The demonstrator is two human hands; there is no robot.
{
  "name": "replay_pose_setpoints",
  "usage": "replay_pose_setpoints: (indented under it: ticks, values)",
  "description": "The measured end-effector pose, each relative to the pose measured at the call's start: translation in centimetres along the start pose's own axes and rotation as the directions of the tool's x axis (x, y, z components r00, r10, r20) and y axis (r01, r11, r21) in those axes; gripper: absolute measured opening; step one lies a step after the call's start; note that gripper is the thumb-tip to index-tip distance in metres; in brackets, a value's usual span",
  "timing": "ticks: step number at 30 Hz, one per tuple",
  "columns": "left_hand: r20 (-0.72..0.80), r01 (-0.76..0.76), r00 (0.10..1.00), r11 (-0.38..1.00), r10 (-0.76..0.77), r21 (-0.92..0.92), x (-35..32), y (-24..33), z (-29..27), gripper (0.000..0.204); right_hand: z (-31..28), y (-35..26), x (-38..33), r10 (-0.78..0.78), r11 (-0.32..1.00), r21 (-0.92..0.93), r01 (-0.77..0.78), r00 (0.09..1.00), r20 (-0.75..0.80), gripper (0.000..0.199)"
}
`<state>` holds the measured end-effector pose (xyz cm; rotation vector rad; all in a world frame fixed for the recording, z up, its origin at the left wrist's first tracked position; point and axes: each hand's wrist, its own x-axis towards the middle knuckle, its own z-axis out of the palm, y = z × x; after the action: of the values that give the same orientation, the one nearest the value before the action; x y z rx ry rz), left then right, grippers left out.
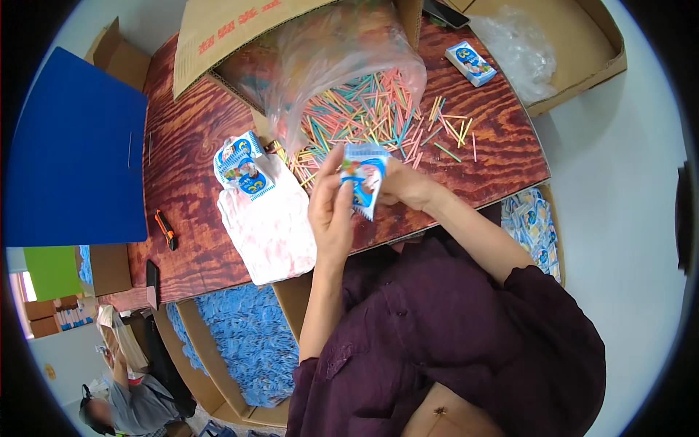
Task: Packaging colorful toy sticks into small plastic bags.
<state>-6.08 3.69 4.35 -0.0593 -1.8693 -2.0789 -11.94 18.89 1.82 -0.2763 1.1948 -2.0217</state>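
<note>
A small blue-and-white printed packet [364, 178] is upright between my hands, above the table's near edge. My left hand [330, 211] is closed on its left side, thumb across the front. My right hand [408, 186] is at the packet's right edge with curled fingers; the packet partly covers them, so what they hold is hidden. Just beyond lies a loose heap of thin coloured sticks [364, 120], pink, yellow and green, spilling from a clear plastic bag [291, 95]. Left of my hands, several similar packets [244, 164] rest at the top of a pinkish-white cloth [266, 233].
The bag lies in a tipped cardboard box [218, 33]. On the table are an orange utility knife [166, 229], dark phones [152, 284] and a small box [471, 63]. Cartons of blue packets [247, 342] stand below. A blue panel [80, 153] rises at left; another person [138, 400] sits lower left.
</note>
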Motion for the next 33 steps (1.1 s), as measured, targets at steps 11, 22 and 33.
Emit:
replay_pose_setpoints:
  ticks: [11,22,33]
  values:
    - [-0.172,0.204,0.961,0.976,-0.215,-0.075,-0.8,-0.5,-1.7,0.013,0.9,1.1,-1.7,-0.184,0.959,-0.260,0.112,0.945,-0.271,0.008]
    - [-0.209,0.194,0.941,0.929,-0.267,-0.313,-4.3,-0.6,-5.4,0.019,-1.2,3.5,-2.1,-0.359,0.777,-0.570,0.266,0.932,-0.054,0.010]
    - [0.193,0.215,0.959,0.976,-0.205,-0.028,-3.9,-1.4,0.0,0.015,-0.7,4.3,-2.4,-0.462,0.676,-0.668,0.310,0.885,-0.057,0.028]
